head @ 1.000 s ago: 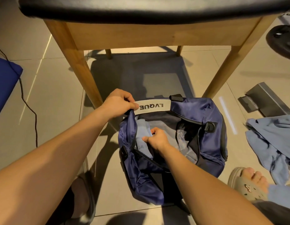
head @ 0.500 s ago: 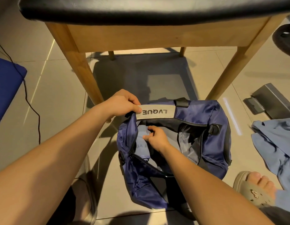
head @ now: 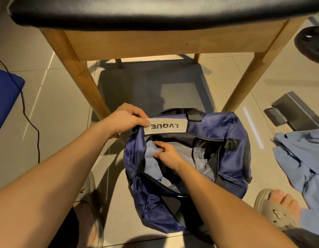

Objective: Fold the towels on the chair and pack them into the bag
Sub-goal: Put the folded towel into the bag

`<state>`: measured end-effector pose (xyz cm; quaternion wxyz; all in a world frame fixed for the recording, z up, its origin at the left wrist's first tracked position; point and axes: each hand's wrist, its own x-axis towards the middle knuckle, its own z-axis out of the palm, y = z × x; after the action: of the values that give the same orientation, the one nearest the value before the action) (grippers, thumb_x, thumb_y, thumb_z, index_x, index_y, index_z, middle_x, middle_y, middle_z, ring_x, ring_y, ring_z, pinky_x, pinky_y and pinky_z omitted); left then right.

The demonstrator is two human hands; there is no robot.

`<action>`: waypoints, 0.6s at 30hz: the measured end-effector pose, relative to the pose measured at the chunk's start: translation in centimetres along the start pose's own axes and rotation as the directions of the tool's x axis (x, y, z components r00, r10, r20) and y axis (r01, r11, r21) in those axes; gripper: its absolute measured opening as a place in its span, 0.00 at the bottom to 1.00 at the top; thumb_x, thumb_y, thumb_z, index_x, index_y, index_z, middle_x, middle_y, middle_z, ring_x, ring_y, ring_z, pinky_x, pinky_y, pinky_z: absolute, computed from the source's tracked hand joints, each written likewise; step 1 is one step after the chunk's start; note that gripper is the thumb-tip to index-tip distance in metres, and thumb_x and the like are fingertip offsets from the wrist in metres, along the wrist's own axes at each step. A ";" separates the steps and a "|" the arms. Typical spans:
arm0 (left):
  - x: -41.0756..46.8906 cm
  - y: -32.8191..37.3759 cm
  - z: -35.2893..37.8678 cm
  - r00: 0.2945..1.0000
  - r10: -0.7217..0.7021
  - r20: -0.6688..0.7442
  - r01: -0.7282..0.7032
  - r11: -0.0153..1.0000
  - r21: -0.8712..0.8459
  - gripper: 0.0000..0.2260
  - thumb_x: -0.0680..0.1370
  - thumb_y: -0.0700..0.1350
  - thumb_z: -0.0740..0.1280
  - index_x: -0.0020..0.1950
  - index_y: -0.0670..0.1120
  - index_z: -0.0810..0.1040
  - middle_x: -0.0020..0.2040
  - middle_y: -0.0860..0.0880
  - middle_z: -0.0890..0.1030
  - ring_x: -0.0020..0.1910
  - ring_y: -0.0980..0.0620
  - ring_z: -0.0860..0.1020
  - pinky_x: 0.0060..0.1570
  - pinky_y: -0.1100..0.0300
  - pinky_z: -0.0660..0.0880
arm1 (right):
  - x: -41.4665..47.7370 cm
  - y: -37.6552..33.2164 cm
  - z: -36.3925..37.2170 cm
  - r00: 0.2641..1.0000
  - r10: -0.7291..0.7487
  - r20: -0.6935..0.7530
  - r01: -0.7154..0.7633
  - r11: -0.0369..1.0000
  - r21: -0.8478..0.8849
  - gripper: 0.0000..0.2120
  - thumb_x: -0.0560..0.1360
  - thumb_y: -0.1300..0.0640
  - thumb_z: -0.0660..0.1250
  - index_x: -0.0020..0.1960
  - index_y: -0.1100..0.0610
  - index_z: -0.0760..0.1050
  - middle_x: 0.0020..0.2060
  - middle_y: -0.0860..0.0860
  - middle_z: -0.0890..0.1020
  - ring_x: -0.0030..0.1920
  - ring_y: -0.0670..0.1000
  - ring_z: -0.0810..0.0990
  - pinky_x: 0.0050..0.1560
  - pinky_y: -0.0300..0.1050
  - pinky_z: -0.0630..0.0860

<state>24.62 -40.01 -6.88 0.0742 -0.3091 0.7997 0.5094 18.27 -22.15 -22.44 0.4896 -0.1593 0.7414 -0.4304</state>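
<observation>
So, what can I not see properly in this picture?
All in the head view:
Chair seat: seen from its front edge; its top, and any towels there, is hidden.
Light blue towel in the navy bag: mostly covered by the bag's wall and the right hand; whether that hand grips it is unclear.
Light blue cloth on the floor: cut off by the right edge.
Grey LVQUE strip: left hand pinches and covers its end.

One bag point(head: 226, 133), one chair point(head: 155, 42), one left hand point(head: 126, 120), one right hand point(head: 168, 155), one cable point(head: 38, 145) — and two towels point(head: 301, 158): one towel point(head: 151, 151) inside the bag, one heaped on the floor point(head: 62, 104).
</observation>
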 end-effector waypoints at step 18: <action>0.2 -2.0 1.2 0.999 -0.039 -0.002 0.039 0.999 -0.033 0.02 0.73 0.41 0.78 0.43 0.48 0.88 0.44 0.48 0.87 0.51 0.46 0.84 0.52 0.56 0.80 | -1.3 0.6 0.2 0.986 0.164 0.023 -0.155 0.964 -0.217 0.23 0.70 0.58 0.78 0.34 0.55 0.62 0.29 0.51 0.65 0.28 0.51 0.65 0.31 0.44 0.62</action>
<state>25.35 -39.68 -9.06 0.0781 -0.3265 0.7850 0.5206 19.13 -21.07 -22.16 0.5178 -0.1598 0.7837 -0.3037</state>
